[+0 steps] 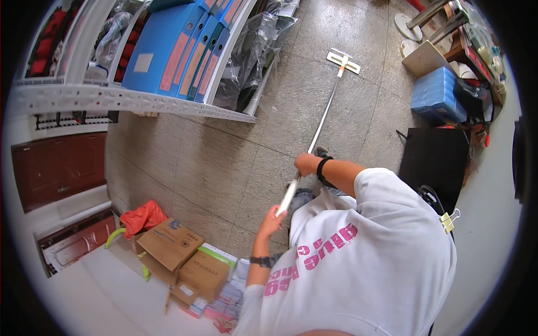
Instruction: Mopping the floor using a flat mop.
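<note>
A flat mop lies slantwise before me, with its metal pole (324, 117) running away from my body. Its rectangular white mop head (344, 61) rests on the speckled stone floor (218, 159). My right hand (309, 164) is closed around the pole, above my shoe (323, 152). Lower down, nearer my body, my left hand (274, 220) grips the white handle end (287, 197), which looks slightly blurred.
A white metal shelf (134, 103) with blue file boxes (162, 54) stands left. Cardboard boxes (170, 243) and a red plastic bag (143, 218) lie lower left. To the right are a black panel (435, 164), a blue wrapped pack (435, 94) and metal posts (428, 14).
</note>
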The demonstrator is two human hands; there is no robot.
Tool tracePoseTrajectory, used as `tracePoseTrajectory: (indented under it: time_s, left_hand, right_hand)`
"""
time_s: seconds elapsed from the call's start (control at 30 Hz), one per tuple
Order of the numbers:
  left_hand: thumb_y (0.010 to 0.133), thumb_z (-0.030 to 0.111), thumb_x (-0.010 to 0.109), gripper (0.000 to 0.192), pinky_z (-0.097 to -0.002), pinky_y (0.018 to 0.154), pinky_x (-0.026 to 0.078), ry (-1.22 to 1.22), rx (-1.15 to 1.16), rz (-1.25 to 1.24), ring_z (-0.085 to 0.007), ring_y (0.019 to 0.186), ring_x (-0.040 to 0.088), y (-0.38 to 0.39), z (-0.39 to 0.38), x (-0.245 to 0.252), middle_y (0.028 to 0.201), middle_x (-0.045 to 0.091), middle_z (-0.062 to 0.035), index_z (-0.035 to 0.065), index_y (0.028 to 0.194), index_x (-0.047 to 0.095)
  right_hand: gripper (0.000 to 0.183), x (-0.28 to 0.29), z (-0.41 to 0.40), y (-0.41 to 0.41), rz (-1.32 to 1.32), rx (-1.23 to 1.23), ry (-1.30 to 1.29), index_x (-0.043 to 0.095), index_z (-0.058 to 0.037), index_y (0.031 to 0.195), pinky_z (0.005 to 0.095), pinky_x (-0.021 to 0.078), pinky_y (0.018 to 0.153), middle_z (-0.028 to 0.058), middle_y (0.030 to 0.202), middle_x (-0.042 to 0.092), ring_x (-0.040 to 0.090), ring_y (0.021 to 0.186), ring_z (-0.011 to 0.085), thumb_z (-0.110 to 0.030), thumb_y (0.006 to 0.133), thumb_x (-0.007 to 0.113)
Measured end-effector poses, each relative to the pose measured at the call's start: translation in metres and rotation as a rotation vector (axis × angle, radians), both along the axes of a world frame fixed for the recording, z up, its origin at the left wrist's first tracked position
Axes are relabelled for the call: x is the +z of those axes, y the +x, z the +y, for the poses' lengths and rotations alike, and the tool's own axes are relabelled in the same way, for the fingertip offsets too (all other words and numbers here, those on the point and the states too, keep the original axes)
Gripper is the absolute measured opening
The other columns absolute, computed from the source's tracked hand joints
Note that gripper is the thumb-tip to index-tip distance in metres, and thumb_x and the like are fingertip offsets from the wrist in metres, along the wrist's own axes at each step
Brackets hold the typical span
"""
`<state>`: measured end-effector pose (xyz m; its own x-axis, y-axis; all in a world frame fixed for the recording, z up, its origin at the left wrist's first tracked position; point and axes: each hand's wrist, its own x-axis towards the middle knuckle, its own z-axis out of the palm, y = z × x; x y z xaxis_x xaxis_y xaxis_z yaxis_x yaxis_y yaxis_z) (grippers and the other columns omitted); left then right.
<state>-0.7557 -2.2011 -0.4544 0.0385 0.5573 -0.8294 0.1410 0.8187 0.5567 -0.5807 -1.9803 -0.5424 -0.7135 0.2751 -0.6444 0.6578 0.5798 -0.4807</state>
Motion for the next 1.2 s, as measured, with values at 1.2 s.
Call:
tracePoseTrajectory:
  time_s: [1.2]
  left_hand:
    - [0.091,0.033,0.051,0.026,-0.0249,0.038,0.034,0.288,-0.102,-0.02,-0.007,0.042,0.036,0.226,0.21,0.095,0.054,0.038,0.0034,0.0077,0.087,0.048]
  right_hand:
    - [0.015,0.047,0.074,0.253,0.332,-0.772,0.665,0.057,-0.001,0.089,0.0453,0.0461,0.086,0.0224,0.103,0.054,0.05,0.106,0.0388,-0.004,0.074,0.059]
